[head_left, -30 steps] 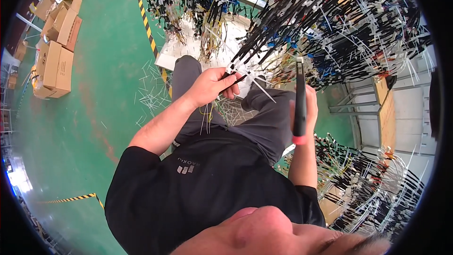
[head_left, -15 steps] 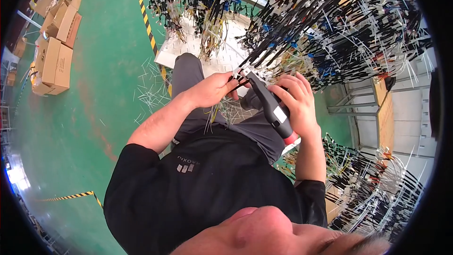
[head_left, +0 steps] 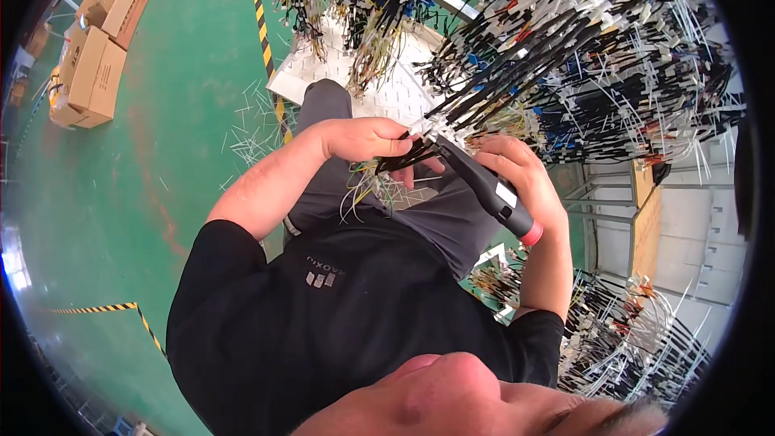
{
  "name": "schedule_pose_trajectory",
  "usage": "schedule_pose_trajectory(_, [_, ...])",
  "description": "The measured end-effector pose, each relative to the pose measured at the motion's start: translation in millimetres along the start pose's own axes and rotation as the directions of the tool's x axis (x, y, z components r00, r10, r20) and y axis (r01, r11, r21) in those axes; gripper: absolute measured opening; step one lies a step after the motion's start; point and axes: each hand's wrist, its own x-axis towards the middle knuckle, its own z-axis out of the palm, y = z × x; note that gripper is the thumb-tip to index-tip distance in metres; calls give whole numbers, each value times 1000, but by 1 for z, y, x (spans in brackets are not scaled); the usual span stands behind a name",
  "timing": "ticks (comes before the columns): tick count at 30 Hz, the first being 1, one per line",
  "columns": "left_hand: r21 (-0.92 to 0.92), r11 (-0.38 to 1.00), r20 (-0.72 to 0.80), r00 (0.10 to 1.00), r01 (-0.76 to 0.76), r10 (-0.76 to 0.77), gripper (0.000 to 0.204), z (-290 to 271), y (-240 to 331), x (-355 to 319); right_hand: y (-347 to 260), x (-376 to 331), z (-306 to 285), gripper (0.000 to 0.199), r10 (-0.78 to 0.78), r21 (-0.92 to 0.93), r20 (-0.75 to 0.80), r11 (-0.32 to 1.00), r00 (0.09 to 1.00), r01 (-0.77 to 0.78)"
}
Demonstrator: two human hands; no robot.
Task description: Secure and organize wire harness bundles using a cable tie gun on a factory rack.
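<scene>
My left hand [head_left: 362,139] pinches a bundle of black wires [head_left: 397,163] with white connectors, just above my lap. Yellow and white wire ends hang below that hand. In my right hand [head_left: 526,182] is a black cable tie gun [head_left: 483,184] with a red end cap, slanting down to the right. Its nose meets the bundle beside my left fingertips, among white connectors. My fingers partly hide the exact point of contact. More black wires run from there up to a thick hanging mass of wire harnesses [head_left: 557,40].
A white board [head_left: 408,89] lies beyond my knees. Cut white tie strips [head_left: 252,141] litter the green floor near striped tape [head_left: 263,28]. Cardboard boxes [head_left: 93,81] stand at far left. More harnesses [head_left: 622,339] hang at lower right, below a metal frame with a wooden panel [head_left: 643,222].
The tool has shifted right and slightly down with my right hand. More of the black bundle shows under my left hand, whose lower fingers have spread. The whole view has shifted a little.
</scene>
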Motion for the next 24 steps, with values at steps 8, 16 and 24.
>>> schedule_pose_trajectory(8, [-50,997,-58,997,52,-55,59,1,6,-5,-24,-15,35,41,203,208,-71,961,977,-185])
schedule_pose_trajectory(16, [-103,992,-193,980,-75,54,63,9,-22,-3,-18,-15,49,42,248,283,-62,933,967,-221])
schedule_pose_trajectory(24, [-96,992,-201,978,-79,59,61,6,-25,-6,0,-33,60,56,200,595,76,777,977,-206])
